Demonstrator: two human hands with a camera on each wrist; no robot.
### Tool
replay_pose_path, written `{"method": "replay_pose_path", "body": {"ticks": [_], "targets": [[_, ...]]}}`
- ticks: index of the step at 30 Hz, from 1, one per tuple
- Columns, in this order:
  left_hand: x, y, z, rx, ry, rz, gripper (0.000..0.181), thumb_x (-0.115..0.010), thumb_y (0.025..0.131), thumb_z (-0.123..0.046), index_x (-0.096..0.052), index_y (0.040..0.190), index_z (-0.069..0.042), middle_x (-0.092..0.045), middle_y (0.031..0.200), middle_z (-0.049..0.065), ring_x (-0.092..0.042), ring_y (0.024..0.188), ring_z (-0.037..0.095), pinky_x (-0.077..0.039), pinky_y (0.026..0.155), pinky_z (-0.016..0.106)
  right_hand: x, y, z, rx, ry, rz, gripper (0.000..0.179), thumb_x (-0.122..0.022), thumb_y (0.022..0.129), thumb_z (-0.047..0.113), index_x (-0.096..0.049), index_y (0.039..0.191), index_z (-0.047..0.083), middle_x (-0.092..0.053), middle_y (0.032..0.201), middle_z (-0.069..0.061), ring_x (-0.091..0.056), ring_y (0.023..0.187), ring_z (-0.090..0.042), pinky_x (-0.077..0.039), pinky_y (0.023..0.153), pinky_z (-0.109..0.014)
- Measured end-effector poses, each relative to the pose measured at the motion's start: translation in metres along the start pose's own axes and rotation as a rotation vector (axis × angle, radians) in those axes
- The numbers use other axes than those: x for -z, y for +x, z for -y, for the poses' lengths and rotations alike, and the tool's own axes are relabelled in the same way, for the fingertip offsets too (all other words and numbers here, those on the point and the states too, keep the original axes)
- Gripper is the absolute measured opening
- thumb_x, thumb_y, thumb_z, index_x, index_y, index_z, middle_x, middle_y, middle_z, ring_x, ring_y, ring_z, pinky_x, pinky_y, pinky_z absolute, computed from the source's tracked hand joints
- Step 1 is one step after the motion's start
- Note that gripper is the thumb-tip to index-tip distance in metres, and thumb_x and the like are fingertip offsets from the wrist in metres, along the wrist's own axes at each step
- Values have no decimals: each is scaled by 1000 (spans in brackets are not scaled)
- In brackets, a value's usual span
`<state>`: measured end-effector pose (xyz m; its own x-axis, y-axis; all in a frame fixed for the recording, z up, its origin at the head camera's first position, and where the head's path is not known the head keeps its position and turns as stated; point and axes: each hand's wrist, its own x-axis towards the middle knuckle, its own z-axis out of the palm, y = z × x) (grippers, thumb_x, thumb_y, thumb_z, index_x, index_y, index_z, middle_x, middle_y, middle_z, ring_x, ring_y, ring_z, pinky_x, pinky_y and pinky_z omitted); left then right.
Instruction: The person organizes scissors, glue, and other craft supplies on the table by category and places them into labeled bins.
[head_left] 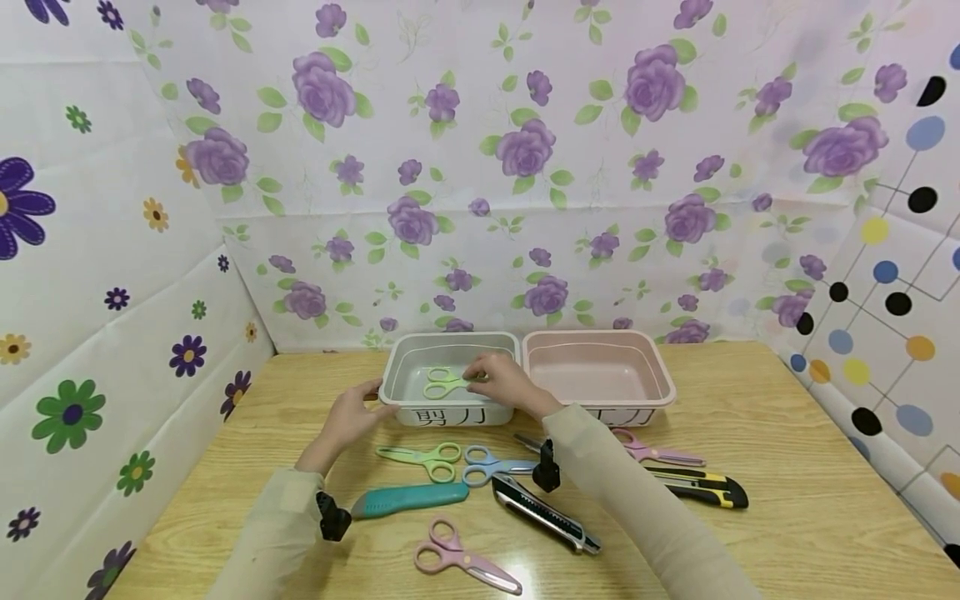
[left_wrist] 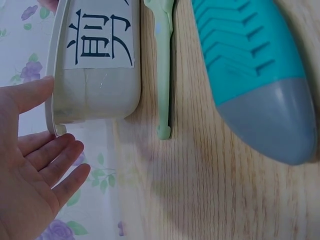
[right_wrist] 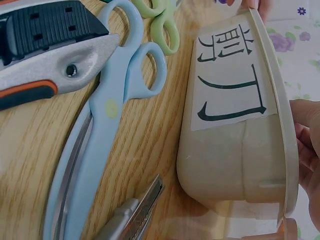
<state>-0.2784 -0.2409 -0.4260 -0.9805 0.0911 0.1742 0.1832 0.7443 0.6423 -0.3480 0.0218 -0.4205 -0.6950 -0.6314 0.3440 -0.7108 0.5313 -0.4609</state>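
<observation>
Inside the grey bin (head_left: 450,340), my right hand (head_left: 504,382) pinches the blade end of a pair of green scissors (head_left: 441,383). The handles point left; the blades are mostly hidden by the fingers. In the right wrist view, the curled fingers of this hand (right_wrist: 307,145) show behind the bin's rim, and the scissors are out of sight there. My left hand (head_left: 351,419) holds the bin's front left corner. In the left wrist view its thumb lies against the rim (left_wrist: 50,107), with the fingers at the corner. A label with dark characters (left_wrist: 100,35) covers the bin's front.
A pink bin (head_left: 600,337) stands right beside the grey one. In front lie green scissors (head_left: 423,456), blue scissors (head_left: 491,467), pink scissors (head_left: 457,557), more pink scissors (head_left: 660,454), a teal utility knife (head_left: 412,498), a black-silver cutter (head_left: 543,512) and a yellow-black cutter (head_left: 712,487).
</observation>
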Motion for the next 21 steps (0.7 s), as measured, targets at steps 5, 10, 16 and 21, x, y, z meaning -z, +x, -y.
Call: {"method": "replay_pose_path", "body": {"ticks": [5, 10, 16, 21], "targets": [[-1, -1, 1, 2, -10, 9, 60, -66, 83, -24, -44, 130, 5, -57, 118, 22, -52, 109, 38, -42, 88, 53, -1, 0, 1, 2, 3, -2, 20, -65, 83, 11, -68, 101, 1, -65, 95, -7, -61, 87, -20, -51, 75, -30], [0, -1, 1, -6, -4, 12, 59, -66, 83, -23, -44, 130, 6, -56, 118, 23, -51, 109, 39, -42, 89, 54, 7, 0, 3, -21, 40, 5, 25, -64, 85, 12, -66, 106, 0, -65, 102, -9, -59, 96, -22, -48, 83, -36], [2, -1, 0, -6, -8, 20, 58, -65, 84, -23, -45, 130, 6, -56, 118, 23, -51, 109, 40, -42, 88, 54, 23, -5, 6, -16, 66, 41, 26, -62, 86, 15, -64, 110, 3, -64, 106, -9, -57, 98, -21, -47, 86, -37], [2, -1, 1, -8, -18, 21, 58, -65, 84, -23, -45, 130, 6, -56, 118, 23, -52, 109, 39, -43, 88, 54, 38, -11, 7, -14, 114, 64, 28, -62, 87, 17, -63, 111, 4, -62, 110, -13, -56, 100, -23, -45, 88, -42]]}}
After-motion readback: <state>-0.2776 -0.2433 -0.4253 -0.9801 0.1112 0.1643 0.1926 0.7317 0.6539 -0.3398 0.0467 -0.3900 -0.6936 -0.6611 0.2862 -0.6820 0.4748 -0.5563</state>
